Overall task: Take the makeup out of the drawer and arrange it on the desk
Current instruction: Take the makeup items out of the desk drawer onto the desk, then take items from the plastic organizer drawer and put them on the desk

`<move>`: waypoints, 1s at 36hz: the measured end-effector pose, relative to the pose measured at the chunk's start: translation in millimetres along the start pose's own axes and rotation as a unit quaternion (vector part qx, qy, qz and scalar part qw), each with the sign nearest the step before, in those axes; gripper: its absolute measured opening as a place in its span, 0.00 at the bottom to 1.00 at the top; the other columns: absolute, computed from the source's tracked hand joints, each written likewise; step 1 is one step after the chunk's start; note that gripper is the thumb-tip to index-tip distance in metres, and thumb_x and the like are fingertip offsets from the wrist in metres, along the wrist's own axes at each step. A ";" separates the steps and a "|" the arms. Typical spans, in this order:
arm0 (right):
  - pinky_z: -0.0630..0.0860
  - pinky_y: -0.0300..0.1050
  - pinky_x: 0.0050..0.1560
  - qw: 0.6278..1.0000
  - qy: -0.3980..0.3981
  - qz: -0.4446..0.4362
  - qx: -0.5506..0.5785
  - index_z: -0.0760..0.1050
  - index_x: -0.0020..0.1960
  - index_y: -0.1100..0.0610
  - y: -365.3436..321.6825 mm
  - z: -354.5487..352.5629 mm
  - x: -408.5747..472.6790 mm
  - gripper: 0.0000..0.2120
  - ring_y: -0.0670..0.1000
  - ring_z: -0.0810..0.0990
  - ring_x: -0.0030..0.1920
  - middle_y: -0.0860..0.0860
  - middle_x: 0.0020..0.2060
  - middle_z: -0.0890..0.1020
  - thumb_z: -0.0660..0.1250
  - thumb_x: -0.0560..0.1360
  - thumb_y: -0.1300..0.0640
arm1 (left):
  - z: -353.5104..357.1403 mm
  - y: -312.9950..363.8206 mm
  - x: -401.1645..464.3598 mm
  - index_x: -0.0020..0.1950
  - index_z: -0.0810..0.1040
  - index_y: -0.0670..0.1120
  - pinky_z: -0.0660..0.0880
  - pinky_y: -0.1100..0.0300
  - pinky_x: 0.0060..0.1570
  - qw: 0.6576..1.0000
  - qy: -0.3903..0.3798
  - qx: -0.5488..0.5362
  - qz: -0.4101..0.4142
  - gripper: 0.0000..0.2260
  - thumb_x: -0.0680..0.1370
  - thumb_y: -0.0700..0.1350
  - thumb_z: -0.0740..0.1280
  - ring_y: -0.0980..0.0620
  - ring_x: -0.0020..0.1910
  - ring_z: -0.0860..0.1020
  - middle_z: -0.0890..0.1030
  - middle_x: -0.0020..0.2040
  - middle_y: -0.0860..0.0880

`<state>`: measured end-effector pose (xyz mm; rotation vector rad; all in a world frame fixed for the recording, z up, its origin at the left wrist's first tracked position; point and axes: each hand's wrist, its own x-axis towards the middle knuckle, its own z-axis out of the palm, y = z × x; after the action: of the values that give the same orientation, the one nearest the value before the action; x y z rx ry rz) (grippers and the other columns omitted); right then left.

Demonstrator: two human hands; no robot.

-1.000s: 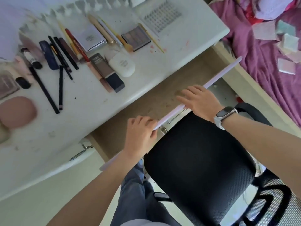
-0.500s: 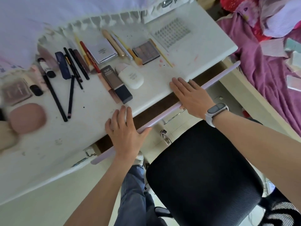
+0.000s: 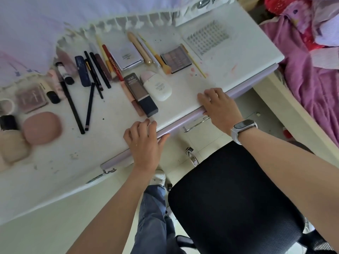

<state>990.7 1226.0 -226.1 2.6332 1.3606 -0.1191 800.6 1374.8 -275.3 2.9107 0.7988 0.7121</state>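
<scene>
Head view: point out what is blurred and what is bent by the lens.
Head view: the left edge smears, so the pink sponge and the compact look soft; the palette and both hands are sharper; the wide lens bows the desk edge.

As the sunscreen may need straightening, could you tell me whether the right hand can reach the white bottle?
Probably yes: the right hand rests on the drawer front, and the bare desk lies between it and the white bottle.
</scene>
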 end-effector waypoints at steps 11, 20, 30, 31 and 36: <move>0.48 0.50 0.75 0.964 -0.044 0.188 0.181 0.47 0.76 0.56 -67.4 2.7 -75.6 0.28 0.52 0.50 0.76 0.52 0.76 0.51 0.53 0.80 0.60 | -42.2 12.7 -4.2 0.67 0.70 0.42 0.60 0.45 0.68 0.973 -0.223 -0.054 -0.034 0.21 0.75 0.46 0.68 0.40 0.68 0.65 0.69 0.69 0.40; 0.70 0.47 0.62 0.877 -0.044 0.341 0.336 0.67 0.69 0.57 -106.9 -19.9 -213.0 0.18 0.53 0.72 0.62 0.54 0.63 0.74 0.55 0.79 0.58 | -85.8 57.2 -57.1 0.70 0.66 0.46 0.63 0.53 0.63 0.924 -0.347 -0.099 0.125 0.19 0.79 0.47 0.59 0.45 0.66 0.67 0.68 0.69 0.47; 0.69 0.50 0.63 0.753 0.014 0.539 0.377 0.68 0.68 0.54 -164.8 -37.5 -348.6 0.18 0.53 0.69 0.65 0.52 0.64 0.73 0.54 0.79 0.57 | -145.7 108.5 -99.8 0.70 0.67 0.47 0.67 0.52 0.63 0.839 -0.405 -0.176 0.319 0.19 0.79 0.49 0.60 0.47 0.65 0.69 0.71 0.67 0.47; 0.69 0.51 0.63 0.735 0.027 0.564 0.376 0.68 0.68 0.54 -180.4 -40.9 -366.9 0.18 0.53 0.68 0.65 0.52 0.64 0.73 0.54 0.80 0.56 | -158.4 109.7 -111.9 0.70 0.68 0.47 0.67 0.52 0.62 0.821 -0.404 -0.187 0.358 0.19 0.79 0.49 0.60 0.47 0.64 0.69 0.71 0.66 0.48; 0.68 0.49 0.64 0.645 0.107 0.663 0.365 0.71 0.66 0.56 -268.4 -43.7 -449.2 0.17 0.55 0.70 0.63 0.53 0.62 0.75 0.54 0.79 0.59 | -213.4 110.0 -188.6 0.69 0.69 0.47 0.69 0.53 0.60 0.732 -0.416 -0.195 0.502 0.18 0.80 0.48 0.60 0.48 0.63 0.71 0.73 0.66 0.48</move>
<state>511.3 1026.7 -147.2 3.5400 -1.1549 -0.1536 614.9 1169.4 -146.7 2.5522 -0.9446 -0.4550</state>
